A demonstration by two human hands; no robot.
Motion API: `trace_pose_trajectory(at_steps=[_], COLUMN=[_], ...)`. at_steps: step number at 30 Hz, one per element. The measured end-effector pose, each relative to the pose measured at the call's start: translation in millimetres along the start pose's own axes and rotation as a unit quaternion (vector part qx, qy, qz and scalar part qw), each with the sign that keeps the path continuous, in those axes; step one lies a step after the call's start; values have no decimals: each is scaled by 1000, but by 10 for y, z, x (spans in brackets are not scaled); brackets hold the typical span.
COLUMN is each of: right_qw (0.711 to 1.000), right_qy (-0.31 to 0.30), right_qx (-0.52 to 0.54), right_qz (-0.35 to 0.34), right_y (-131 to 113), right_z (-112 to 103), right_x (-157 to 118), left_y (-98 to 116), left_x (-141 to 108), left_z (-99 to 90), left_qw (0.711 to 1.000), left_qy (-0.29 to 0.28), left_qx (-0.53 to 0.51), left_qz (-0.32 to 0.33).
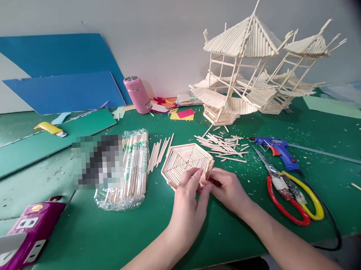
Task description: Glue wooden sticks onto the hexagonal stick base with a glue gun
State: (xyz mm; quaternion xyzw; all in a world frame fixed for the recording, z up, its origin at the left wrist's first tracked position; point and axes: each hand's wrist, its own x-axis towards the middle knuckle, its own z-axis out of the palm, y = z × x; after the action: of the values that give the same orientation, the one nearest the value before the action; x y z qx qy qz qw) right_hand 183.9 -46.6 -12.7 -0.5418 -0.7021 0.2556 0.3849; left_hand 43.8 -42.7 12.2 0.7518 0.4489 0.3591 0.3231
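Observation:
A hexagonal panel [182, 161] of pale wooden sticks, laid in concentric rings with a raised rim, rests on the green table in front of me. My left hand [187, 203] is closed in a pinch at its near right edge. Right beside it, the fingers of my right hand [228, 189] are also closed on that corner, where short stick pieces rise. The fingers hide part of the near rim, and whether a separate stick is between them cannot be made out. Loose cut sticks [223, 147] lie scattered just beyond the panel, and several longer ones [159, 154] lie left of it.
A glue gun [275, 148] and scissors [289, 193] lie to the right. Bagged sticks [135, 169] and a purple power strip [31, 231] are left. Behind stand a stick pavilion model [240, 75] and a pink flask [137, 95]; a yellow cutter [48, 127] lies far left.

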Motion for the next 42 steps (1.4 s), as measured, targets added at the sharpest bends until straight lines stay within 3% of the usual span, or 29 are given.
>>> trace_pose_trajectory(at_steps=[5, 24, 28, 31, 34, 36, 42], right_qw=[1000, 998, 994, 981, 936, 907, 891], right_qy=[-1, -29, -9, 82, 201, 243, 196], right_qx=[15, -38, -76, -122, -206, -253, -317], right_qz=[-13, 29, 82, 130, 201, 233, 261], right_y=[17, -71, -102, 8, 253, 441, 765], right_z=[1, -29, -260, -571, -909, -1096, -1370], right_x=[-3, -41, -148, -308, -508, -637, -833], left_y=[-15, -169, -188, -197, -193, -188, -186], left_x=[108, 172, 190, 197, 198, 200, 209], left_z=[73, 126, 136, 129, 121, 119, 124], left_qw=[997, 986, 990, 994, 995, 995, 995], left_qy=[-36, -50, -59, -63, -65, -64, -65], left_qx=[-60, -150, -122, -80, -70, -68, -61], left_qz=[-30, -46, -47, -45, -43, -43, -44])
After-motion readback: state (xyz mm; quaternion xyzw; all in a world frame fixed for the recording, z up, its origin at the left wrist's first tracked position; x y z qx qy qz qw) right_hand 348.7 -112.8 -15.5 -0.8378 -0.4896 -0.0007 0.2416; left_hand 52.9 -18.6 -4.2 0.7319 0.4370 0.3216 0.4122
